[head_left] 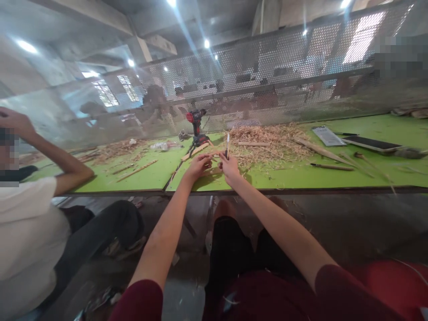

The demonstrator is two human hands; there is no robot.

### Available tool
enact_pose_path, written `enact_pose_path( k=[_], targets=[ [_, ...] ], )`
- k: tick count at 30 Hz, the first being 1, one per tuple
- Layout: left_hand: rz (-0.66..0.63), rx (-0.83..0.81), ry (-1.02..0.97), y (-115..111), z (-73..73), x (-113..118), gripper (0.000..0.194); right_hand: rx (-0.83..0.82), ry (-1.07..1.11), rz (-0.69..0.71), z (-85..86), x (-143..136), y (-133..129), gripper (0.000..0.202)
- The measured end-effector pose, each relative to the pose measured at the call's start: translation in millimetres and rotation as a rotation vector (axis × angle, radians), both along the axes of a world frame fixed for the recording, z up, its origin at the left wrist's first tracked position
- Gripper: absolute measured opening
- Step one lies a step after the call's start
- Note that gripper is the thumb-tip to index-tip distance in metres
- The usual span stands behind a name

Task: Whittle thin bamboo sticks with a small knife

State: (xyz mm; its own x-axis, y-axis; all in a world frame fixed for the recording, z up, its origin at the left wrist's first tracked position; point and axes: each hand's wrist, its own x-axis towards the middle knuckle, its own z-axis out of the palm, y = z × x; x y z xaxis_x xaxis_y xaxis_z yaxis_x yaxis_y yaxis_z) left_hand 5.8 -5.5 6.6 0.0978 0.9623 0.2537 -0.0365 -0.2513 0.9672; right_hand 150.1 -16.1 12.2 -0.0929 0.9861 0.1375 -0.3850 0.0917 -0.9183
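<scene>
Lime-green tabletop (261, 182) underneath, and right at its near edge both bare hands come together, just apart from each other! The left hand (199, 165) has its fingers curled, fingertips pinching one end of a thin tan wooden strip (216, 154), and that strip sits in the gap, bridging across to the other side. Over there, the right hand (230, 167) is closed around a slim knife-like tool (228, 141), dark below, pale above, pointing upward; whether it's a blade or a pen, you can't quite tell. Just beyond stands a red-and-black cordless drill (197, 125), upright on its battery, with a flat wooden piece (195, 151) near its base. To the right, a big heap of wood shavings (274, 133) spreads out, a long tapered wooden slat (323, 151) reaching from its edge. Farther right lie a dark-screened smartphone (372, 143) and a pale flat packet (328, 136). On the left, a co-worker in a white shirt (26, 227) leans an elbow on the table, and perforated metal mesh (234, 84) runs behind everything.
</scene>
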Motion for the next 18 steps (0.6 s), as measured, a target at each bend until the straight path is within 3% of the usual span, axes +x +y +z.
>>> enact_pose_path(
  k=[9,18],
  targets=[
    [-0.078,0.079,0.181,0,-5.9,3,0.023,0.085,-0.069,-0.111,27.2,92,-15,0.021],
    [-0.131,0.097,0.263,-1,-6.1,-1,0.029,0.218,-0.394,-0.265,4.7,146,-15,0.036]
  ],
)
